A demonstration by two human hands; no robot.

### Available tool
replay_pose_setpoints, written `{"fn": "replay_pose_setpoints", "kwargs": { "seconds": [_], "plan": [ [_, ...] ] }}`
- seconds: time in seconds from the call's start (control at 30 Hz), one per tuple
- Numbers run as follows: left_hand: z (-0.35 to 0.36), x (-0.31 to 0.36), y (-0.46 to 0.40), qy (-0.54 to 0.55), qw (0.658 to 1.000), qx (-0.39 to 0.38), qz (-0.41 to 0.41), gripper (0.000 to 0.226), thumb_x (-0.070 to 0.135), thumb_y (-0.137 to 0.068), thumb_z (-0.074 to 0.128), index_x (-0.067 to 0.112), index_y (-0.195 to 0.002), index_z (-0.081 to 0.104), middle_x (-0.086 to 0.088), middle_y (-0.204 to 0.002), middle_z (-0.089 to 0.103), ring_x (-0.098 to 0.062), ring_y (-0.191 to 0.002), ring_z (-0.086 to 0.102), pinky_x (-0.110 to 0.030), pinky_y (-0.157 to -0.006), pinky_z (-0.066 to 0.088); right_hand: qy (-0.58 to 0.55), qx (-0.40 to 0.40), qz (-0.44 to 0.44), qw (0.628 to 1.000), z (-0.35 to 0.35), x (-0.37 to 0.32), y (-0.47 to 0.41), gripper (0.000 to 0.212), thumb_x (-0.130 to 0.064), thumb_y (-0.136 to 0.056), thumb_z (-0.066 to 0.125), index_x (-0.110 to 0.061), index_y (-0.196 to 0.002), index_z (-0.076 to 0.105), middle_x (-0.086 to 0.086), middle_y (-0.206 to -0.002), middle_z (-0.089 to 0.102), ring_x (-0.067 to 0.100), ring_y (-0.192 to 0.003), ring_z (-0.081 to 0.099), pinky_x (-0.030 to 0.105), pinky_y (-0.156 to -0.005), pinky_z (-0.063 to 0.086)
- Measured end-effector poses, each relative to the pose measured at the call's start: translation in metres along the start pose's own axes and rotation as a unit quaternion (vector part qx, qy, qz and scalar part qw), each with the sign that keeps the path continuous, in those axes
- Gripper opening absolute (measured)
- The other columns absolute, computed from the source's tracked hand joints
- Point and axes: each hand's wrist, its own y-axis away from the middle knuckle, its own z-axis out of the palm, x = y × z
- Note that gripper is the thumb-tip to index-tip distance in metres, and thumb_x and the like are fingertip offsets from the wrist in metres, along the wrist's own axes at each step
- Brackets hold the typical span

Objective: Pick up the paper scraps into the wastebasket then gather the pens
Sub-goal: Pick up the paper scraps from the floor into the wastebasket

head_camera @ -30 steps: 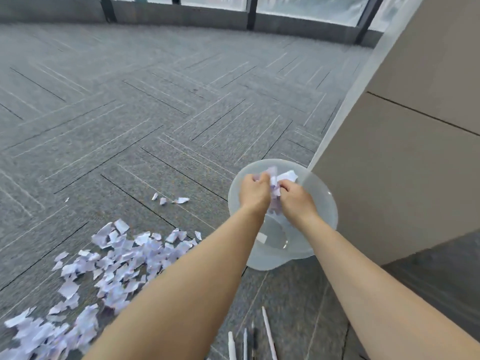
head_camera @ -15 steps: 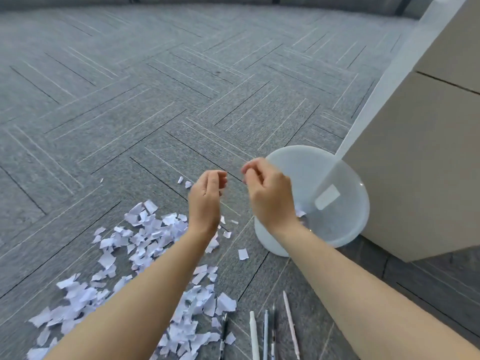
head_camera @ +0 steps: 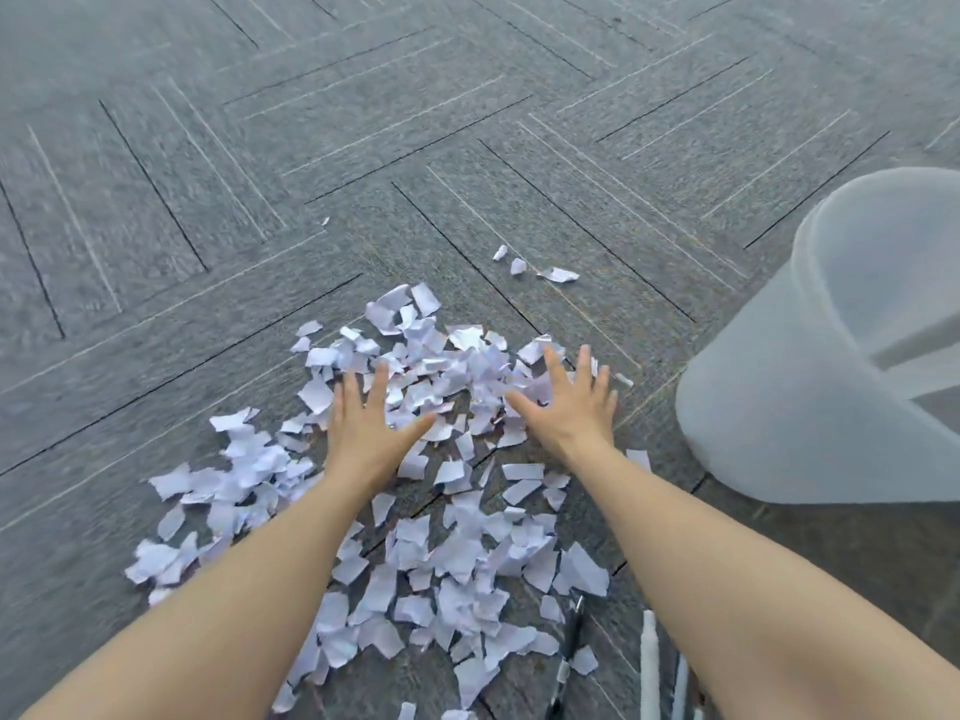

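On the carpet floor (head_camera: 363, 148): paper scraps (head_camera: 457, 579) lie in a wide pile; pens (head_camera: 649, 662) lie near its right edge.
Wastebasket (head_camera: 810, 387): just right of the pile.
Step advice: sweep both palms inward, compact the scraps before lifting.
Left hand (head_camera: 366, 426): flat, fingers spread, grip apart.
Right hand (head_camera: 569, 407): same, holds nothing.

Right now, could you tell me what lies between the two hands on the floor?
In the head view, paper scraps heaped on the carpet fill the gap between the left hand and right hand, both spread open.
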Motion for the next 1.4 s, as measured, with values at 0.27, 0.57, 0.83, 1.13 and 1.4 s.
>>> {"fn": "replay_pose_setpoints", "kwargs": {
  "seconds": [0.27,0.57,0.83,1.13,1.4],
  "plan": [
    [0.027,0.036,-0.035,0.001,0.988,0.02,0.156,0.075,0.031,-0.083,0.053,0.025,-0.15,0.02,-0.006,-0.156,0.023,-0.025,-0.144,0.011,-0.041,-0.118,0.01,-0.024,0.021,-0.234,0.972,0.047,-0.034,-0.011,0.071,-0.047,-0.091,0.05,-0.021,-0.151,0.023,0.004,-0.159,0.019,0.025,-0.148,0.002,0.043,-0.119,0.002],
    [0.06,0.027,0.019,-0.031,0.959,0.149,0.239,0.03,0.038,-0.089,0.042,0.011,-0.09,0.055,-0.007,-0.09,0.055,-0.026,-0.086,0.05,-0.039,-0.073,0.041,0.063,0.15,-0.349,0.923,0.064,-0.02,0.028,0.022,-0.014,-0.081,0.049,-0.007,-0.097,0.062,0.01,-0.083,0.059,0.029,-0.072,0.054,0.038,-0.057,0.044],
    [0.014,0.053,0.066,0.065,0.965,-0.01,0.254,0.048,0.055,-0.085,0.037,0.01,-0.076,0.055,-0.001,-0.063,0.06,-0.019,-0.057,0.054,-0.029,-0.051,0.035,0.065,-0.059,-0.296,0.951,-0.023,-0.021,0.088,0.015,-0.013,-0.093,0.049,-0.011,-0.108,0.051,0.009,-0.1,0.06,0.032,-0.083,0.062,0.035,-0.059,0.039],
    [-0.12,0.325,0.088,0.306,0.887,0.034,0.345,0.035,0.03,-0.096,0.051,0.022,-0.062,0.05,0.006,-0.048,0.044,-0.005,-0.045,0.039,-0.021,-0.045,0.031,-0.114,0.298,-0.157,0.935,-0.28,0.013,0.127,0.018,-0.033,-0.096,0.052,-0.018,-0.086,0.057,0.004,-0.075,0.064,0.028,-0.069,0.058,0.033,-0.056,0.034],
    [-0.034,0.436,0.092,0.192,0.943,-0.063,0.266,0.037,0.031,-0.095,0.042,0.006,-0.072,0.056,-0.01,-0.072,0.061,-0.029,-0.072,0.055,-0.035,-0.062,0.034,-0.228,0.187,0.06,0.954,-0.289,0.126,0.088,0.024,-0.037,-0.089,0.056,-0.025,-0.109,0.06,0.006,-0.115,0.06,0.026,-0.11,0.053,0.033,-0.086,0.041]
  ]
}}
